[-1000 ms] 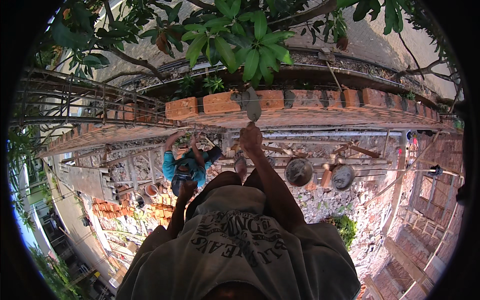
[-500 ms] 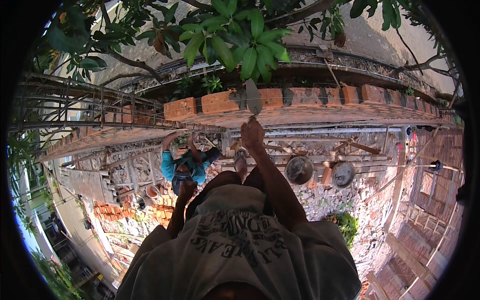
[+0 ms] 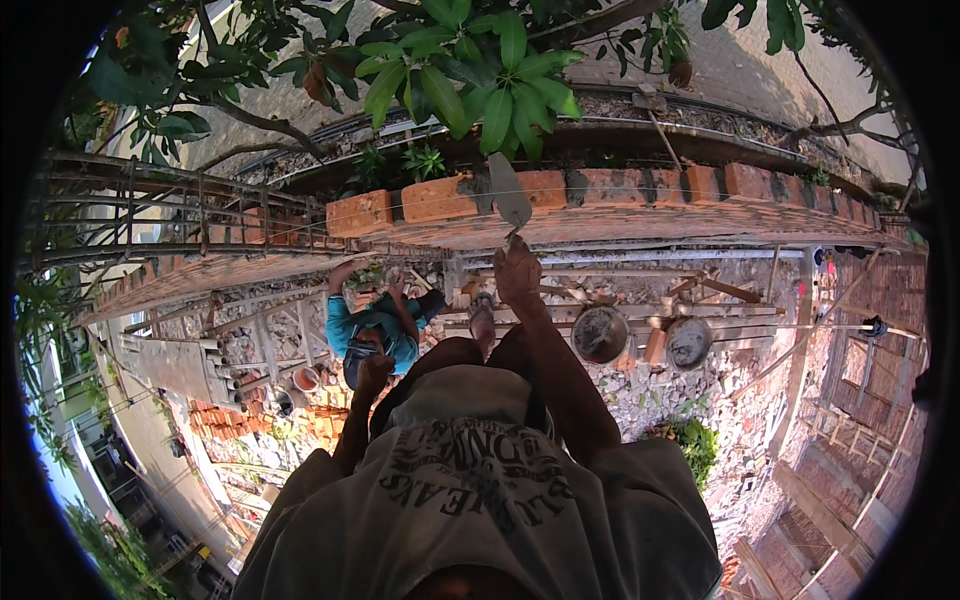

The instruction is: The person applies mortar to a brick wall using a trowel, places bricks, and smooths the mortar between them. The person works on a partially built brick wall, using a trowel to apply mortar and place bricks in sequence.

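"Rubble and timber planks spread across the middle of the frame, with a brick wall curving above them. What is happening at its top?"

"Upper middle of the frame: a bricklayer's trowel, blade pointing up the picture, crosses the top course between two orange bricks. Below it, the right hand is wrapped around the handle."

"Does the blade touch the wall?"

"I cannot tell; it overlaps the course from this angle, just right of one orange brick."

"And the left hand?"

"Left of centre, fingers curled into a fist. Whether anything is inside, I cannot tell."

"What could go wrong?"

"A sideways knock from the blade could shift a brick if its mortar is soft. The mango-like leaves hang close to the blade's tip, so a high swing might catch them."

"Anyone underneath?"

"A co-worker in a teal shirt bends left of centre, close to the left hand in the picture. Anything slipping off the wall or trowel could fall that way. Footing matters too: one foot shows near the planks, and a long reach could upset balance."
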The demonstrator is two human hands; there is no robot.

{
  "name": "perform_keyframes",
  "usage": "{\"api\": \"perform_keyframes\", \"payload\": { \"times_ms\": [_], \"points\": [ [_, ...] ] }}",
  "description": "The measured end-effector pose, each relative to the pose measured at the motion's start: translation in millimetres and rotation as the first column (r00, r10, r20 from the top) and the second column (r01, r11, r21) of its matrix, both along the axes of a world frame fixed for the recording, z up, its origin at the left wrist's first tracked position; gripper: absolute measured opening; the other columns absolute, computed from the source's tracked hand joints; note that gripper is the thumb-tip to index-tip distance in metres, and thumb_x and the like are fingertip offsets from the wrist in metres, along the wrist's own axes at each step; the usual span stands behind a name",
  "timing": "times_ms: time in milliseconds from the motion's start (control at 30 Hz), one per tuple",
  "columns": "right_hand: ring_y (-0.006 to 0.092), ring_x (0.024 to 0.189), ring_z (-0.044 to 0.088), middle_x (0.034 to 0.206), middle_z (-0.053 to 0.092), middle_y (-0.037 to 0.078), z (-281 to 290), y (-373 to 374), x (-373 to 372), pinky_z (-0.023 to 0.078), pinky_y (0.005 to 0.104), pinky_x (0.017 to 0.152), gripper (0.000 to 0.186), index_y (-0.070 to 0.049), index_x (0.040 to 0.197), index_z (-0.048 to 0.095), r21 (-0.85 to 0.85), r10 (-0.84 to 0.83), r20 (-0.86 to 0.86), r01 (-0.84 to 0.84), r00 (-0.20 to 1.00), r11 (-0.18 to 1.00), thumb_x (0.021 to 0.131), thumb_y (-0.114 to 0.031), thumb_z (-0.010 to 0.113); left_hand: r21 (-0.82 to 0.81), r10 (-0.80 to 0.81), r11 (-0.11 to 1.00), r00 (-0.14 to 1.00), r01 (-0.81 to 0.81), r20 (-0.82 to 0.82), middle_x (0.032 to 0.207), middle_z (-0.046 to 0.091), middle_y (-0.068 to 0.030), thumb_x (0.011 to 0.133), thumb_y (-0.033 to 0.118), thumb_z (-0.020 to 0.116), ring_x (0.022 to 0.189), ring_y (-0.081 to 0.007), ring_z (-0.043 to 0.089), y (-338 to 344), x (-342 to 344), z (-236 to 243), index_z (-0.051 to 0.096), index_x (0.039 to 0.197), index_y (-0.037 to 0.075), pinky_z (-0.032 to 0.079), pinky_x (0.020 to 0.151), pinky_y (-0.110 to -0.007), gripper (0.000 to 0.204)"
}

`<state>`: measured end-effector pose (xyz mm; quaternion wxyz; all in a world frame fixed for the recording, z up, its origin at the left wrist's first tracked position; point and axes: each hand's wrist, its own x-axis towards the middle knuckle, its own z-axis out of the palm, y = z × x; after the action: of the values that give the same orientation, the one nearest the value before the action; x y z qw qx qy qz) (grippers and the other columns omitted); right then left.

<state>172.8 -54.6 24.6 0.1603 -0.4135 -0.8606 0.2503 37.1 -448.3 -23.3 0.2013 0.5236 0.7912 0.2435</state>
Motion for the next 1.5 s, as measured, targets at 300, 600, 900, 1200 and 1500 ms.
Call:
{"api": "perform_keyframes", "payload": {
  "times_ms": [300,600,900,1200,1500],
  "points": [
    [0.0283,0.079,0.062,0.086,0.056,0.015,12,94,72,0.053,0.0392,0.066,0.020,0.001,0.096,0.052,0.181,0.426,0.438,-0.542,0.792,0.820,0.078,-0.009,0.055,-0.577,0.587,0.753,0.717,-0.315,0.376,0.079,0.064,-0.0193,0.091,0.032,0.054,0.070,-0.0295,0.062,-43,-3,-41,0.065,0.099,0.005,0.044,0.056,-0.040,0.031],
    [0.0325,0.073,0.060,0.086,0.056,0.016,-11,97,88,0.049,0.0434,0.060,0.018,-0.002,0.094,0.056,0.075,0.452,0.393,-0.518,0.800,0.852,0.078,-0.010,0.057,-0.551,0.731,0.682,0.469,-0.481,0.495,0.060,0.058,-0.0076,0.086,0.031,0.060,0.051,-0.0168,0.057,-12,1,1,0.062,0.083,0.000,0.042,0.046,-0.032,0.032],
    [0.0201,0.060,0.057,0.069,0.059,0.011,-17,58,67,0.046,0.0346,0.055,0.012,0.001,0.082,0.057,-0.771,-0.418,-0.503,-0.174,0.756,0.612,0.083,-0.010,0.062,-0.649,0.705,0.653,0.627,-0.390,0.332,0.063,0.061,-0.0066,0.081,0.025,0.062,0.053,-0.0187,0.058,9,13,27,0.063,0.079,0.007,0.044,0.048,-0.033,0.018],
    [0.0115,0.050,0.054,0.068,0.057,0.002,-58,2,-29,0.043,0.0282,0.045,0.005,-0.003,0.080,0.059,-0.889,-0.452,-0.427,-0.274,0.783,0.366,0.082,-0.007,0.062,-0.237,0.406,0.912,0.807,-0.334,0.428,0.068,0.062,-0.0084,0.082,0.027,0.060,0.058,-0.0170,0.060,-9,-6,-15,0.063,0.087,0.003,0.046,0.049,-0.030,0.025],
    [0.0152,0.070,0.058,0.079,0.054,0.006,-101,-38,-73,0.049,0.0323,0.057,0.005,-0.004,0.090,0.053,-0.777,-0.735,-0.378,-0.625,0.563,-0.078,0.087,-0.001,0.055,-0.585,0.763,0.639,0.511,-0.500,0.397,0.063,0.061,-0.0069,0.085,0.030,0.058,0.054,-0.0158,0.060,1,21,45,0.062,0.072,0.002,0.047,0.052,-0.032,0.031]
  ]
}}
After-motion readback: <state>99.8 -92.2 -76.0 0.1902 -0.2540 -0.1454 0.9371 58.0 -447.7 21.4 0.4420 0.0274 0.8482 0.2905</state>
